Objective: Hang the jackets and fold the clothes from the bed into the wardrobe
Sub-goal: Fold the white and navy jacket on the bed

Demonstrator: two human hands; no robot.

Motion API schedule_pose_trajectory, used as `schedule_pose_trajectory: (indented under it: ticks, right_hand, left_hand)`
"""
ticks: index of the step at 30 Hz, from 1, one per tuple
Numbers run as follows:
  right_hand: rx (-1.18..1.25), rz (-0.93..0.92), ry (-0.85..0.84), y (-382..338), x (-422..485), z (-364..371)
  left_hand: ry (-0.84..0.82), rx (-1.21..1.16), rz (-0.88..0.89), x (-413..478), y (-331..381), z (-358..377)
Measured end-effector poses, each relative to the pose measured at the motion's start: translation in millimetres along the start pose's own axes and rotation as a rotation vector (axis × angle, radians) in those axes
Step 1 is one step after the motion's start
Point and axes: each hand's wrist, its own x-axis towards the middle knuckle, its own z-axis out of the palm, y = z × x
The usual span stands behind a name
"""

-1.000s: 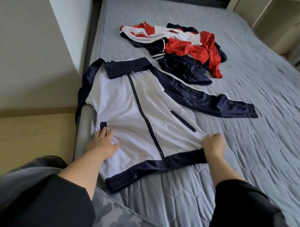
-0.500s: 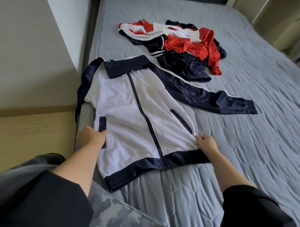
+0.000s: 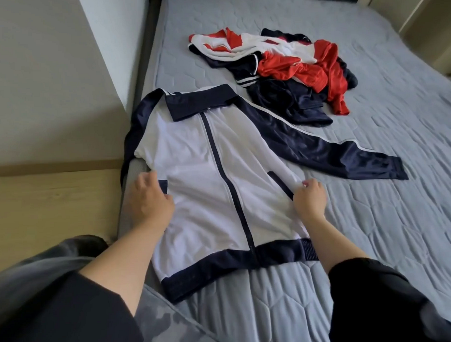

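Observation:
A white zip-up jacket (image 3: 193,172) with a navy collar, sleeves and hem lies face up and flat on the grey bed (image 3: 374,216). One navy sleeve stretches out to the right; the other hangs over the bed's left edge. My left hand (image 3: 148,199) is at the jacket's left side by the small navy pocket, with its fingers curled over the fabric edge. At the right side seam, beside the other pocket, my right hand (image 3: 309,198) pinches the fabric.
A heap of red, white and navy clothes (image 3: 279,66) lies further up the bed. A white wall corner (image 3: 100,60) and wooden floor (image 3: 54,202) are to the left. A pale cabinet (image 3: 418,23) stands at the far right.
Both hands slid up the jacket's sides from near the hem to pocket height. My left hand went from lying flat on the front to curling over the left edge.

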Motion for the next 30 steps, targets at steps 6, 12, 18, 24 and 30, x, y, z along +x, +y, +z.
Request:
schedule_pose_trajectory:
  ticks: [6, 12, 18, 24, 30]
  right_hand:
    - [0.233, -0.02, -0.104, -62, 40, 17]
    - [0.886, 0.603, -0.461, -93, 85, 32]
    - [1.198, 0.649, -0.265, -118, 134, 33]
    - [1.188, 0.32, -0.053, -132, 198, -18]
    - [0.83, 0.411, -0.093, -122, 183, 4]
  left_hand:
    - [-0.192, 0.123, 0.289, 26, 42, 20]
    - [-0.407, 0.143, 0.216, 53, 50, 57]
    - [-0.462, 0.151, 0.207, 71, 45, 76]
    - [-0.443, 0.162, 0.204, 77, 47, 80]
    - [-0.447, 0.156, 0.197, 79, 47, 83]
